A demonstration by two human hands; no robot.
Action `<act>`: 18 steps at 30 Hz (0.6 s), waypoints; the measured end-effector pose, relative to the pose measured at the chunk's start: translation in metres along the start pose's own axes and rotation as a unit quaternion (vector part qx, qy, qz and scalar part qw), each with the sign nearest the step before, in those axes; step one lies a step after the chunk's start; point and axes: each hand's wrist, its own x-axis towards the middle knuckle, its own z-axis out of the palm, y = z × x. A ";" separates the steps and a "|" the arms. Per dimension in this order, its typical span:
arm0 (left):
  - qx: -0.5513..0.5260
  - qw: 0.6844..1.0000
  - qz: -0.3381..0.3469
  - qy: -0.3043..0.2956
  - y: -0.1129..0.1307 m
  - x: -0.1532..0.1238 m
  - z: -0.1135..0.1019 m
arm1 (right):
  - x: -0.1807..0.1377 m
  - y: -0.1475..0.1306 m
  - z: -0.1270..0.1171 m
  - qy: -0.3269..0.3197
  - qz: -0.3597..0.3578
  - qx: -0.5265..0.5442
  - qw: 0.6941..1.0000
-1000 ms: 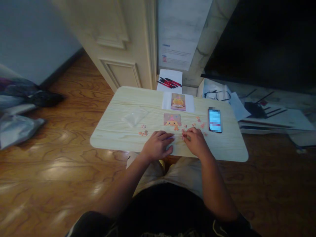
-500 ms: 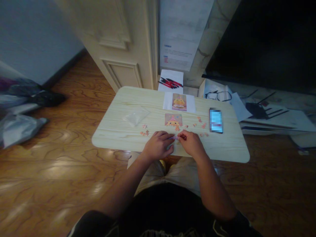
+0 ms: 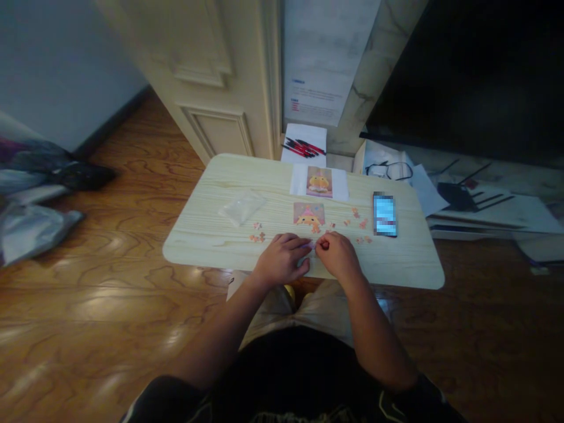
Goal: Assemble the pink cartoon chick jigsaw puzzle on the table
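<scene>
On the pale wooden table, my left hand lies low with its fingers stretched to the right and the thumb apart. Its fingertips touch small pale pinkish puzzle pieces at the table's near side. Facing it, my right hand is closed in a pinch at the right end of these pieces; its fingertips mostly hide what they grip. Just beyond both hands sits a partly joined jigsaw puzzle with a pink and yellow cartoon figure. Loose puzzle pieces are scattered to the right, and several more pieces to the left.
A printed picture on white paper lies at the table's far edge. A clear plastic bag is on the left, a phone on the right. Behind the table are red and black pens and a cabinet with a router.
My right hand has shifted slightly, its fingers curling closer together beside the small pieces. My left hand stays put. The whole view has moved a touch.
</scene>
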 end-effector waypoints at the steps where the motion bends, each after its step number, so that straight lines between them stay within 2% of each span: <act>1: -0.001 1.000 -0.001 0.000 0.000 0.000 0.000 | 0.000 0.000 0.000 0.001 0.003 0.002 1.000; 9: -0.005 1.000 -0.004 0.003 -0.002 -0.001 0.002 | 0.000 0.004 0.000 -0.012 -0.006 0.050 0.999; 14: -0.009 1.000 -0.006 -0.004 0.000 0.000 0.001 | 0.001 0.026 -0.011 0.022 0.031 0.098 0.994; 18: -0.013 1.000 -0.002 -0.007 0.001 0.001 0.000 | -0.001 0.040 -0.019 -0.016 0.022 0.080 0.996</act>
